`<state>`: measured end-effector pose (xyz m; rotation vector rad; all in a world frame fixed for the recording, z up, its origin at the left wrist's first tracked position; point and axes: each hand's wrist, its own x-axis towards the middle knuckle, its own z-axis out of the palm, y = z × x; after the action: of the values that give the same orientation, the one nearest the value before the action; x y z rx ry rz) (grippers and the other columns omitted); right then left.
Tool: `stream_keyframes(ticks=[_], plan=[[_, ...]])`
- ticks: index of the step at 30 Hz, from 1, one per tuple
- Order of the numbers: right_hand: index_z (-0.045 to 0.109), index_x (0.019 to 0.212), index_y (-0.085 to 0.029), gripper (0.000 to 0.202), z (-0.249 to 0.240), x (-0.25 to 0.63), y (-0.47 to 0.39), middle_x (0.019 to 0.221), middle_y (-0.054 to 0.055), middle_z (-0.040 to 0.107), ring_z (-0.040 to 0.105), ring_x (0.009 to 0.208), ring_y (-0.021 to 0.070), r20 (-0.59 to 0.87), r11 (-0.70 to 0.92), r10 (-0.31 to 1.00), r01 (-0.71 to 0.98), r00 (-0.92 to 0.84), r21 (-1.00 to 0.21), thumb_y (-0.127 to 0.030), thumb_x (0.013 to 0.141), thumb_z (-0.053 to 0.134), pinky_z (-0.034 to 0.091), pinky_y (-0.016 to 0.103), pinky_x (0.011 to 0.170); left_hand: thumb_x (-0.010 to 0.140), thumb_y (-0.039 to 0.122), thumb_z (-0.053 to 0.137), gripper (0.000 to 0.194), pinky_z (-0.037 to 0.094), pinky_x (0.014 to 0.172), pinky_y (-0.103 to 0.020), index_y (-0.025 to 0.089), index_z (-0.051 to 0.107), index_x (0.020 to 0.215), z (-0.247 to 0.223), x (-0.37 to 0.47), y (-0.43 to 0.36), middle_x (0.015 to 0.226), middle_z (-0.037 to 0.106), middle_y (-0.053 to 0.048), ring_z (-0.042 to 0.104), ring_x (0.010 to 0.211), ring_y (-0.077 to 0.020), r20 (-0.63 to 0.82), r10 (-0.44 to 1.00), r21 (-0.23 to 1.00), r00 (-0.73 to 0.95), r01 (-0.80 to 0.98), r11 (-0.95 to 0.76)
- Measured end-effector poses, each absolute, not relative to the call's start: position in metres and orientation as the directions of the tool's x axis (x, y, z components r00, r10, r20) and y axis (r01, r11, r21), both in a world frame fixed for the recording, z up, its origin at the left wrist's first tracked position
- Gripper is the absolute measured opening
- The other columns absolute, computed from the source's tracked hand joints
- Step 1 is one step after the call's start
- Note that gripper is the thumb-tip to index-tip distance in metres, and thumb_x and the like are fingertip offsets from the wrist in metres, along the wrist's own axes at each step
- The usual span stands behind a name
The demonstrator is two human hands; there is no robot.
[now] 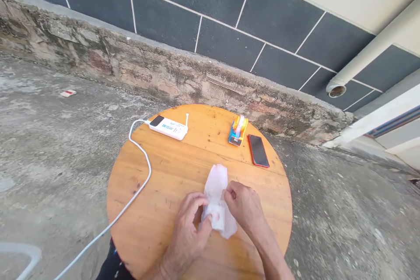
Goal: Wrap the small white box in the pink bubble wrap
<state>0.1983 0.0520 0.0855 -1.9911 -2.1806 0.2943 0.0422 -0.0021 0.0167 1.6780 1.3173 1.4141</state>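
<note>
A small white packet (215,216) with a reddish mark lies on a sheet of thin, pale pinkish wrapping (217,180) near the middle of the round wooden table. My left hand (191,224) holds the packet's left side, thumb on its near part and fingers at its upper left. At the wrapping's right edge, my right hand (242,203) is closed, with thumb and curled fingers pinching that edge. The wrapping spreads out beyond the packet and to its right, under my right hand.
On the wooden table (147,201), a white power bank (169,127) with a white cable (150,170) lies at the far left. A tape dispenser (238,130) and a red-edged phone (258,151) are at the far right. Behind stands a stone-based wall (183,74).
</note>
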Motion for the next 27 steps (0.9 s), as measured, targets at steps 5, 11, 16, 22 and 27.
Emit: stream_keyframes(ticks=[5,11,16,22,27], plan=[[0.046,0.061,-0.022,0.027,0.064,0.238,0.037,0.054,-0.003,0.054,0.049,0.052,0.0144,-0.035,-0.074,0.997,0.918,0.066,-0.390,-0.031,0.086,0.045,0.027,0.023,0.051,0.081,0.018,0.051,0.012,0.051,0.081,-0.034,0.020,0.056,0.092,0.017,0.043,-0.002,0.098,0.058,-0.007,0.058,0.095,-0.0207,0.366,0.929,0.886,-0.048,0.322,-0.333],[0.053,0.068,-0.022,0.032,0.038,0.261,0.019,0.062,-0.001,0.060,0.053,0.057,0.0167,-0.048,-0.128,0.991,0.835,0.122,-0.536,-0.041,0.090,0.039,0.032,0.024,0.054,0.080,0.018,0.051,0.012,0.051,0.081,-0.032,0.020,0.058,0.090,0.015,0.045,-0.001,0.098,0.059,-0.007,0.059,0.094,-0.0207,0.323,0.944,0.905,-0.069,0.316,-0.287],[0.057,0.076,-0.021,0.035,0.041,0.263,0.021,0.065,0.001,0.062,0.056,0.058,0.0177,0.016,-0.077,0.994,0.777,0.111,-0.625,-0.048,0.090,0.040,0.035,0.025,0.054,0.084,0.025,0.050,0.013,0.052,0.079,-0.030,0.021,0.060,0.091,0.024,0.035,-0.001,0.099,0.061,-0.006,0.060,0.095,-0.0200,0.215,0.975,0.951,-0.060,0.241,-0.195],[0.061,0.092,-0.018,0.033,0.049,0.250,0.037,0.083,0.005,0.066,0.057,0.063,0.0169,0.168,0.028,0.980,0.764,0.107,-0.645,-0.049,0.085,0.050,0.041,0.026,0.060,0.082,0.026,0.049,0.020,0.052,0.079,-0.034,0.021,0.064,0.094,0.045,0.030,0.040,0.104,0.062,-0.007,0.058,0.102,-0.0229,0.214,0.976,0.884,-0.031,0.433,-0.180],[0.062,0.087,-0.018,0.023,0.058,0.231,0.056,0.086,0.005,0.065,0.055,0.063,0.0156,0.237,0.095,0.971,0.833,0.044,-0.545,-0.040,0.083,0.055,0.038,0.026,0.062,0.077,0.027,0.058,0.020,0.045,0.092,-0.043,0.019,0.069,0.091,0.042,0.048,0.083,0.100,0.064,-0.008,0.056,0.103,-0.0252,0.238,0.970,0.779,0.053,0.586,-0.223]])
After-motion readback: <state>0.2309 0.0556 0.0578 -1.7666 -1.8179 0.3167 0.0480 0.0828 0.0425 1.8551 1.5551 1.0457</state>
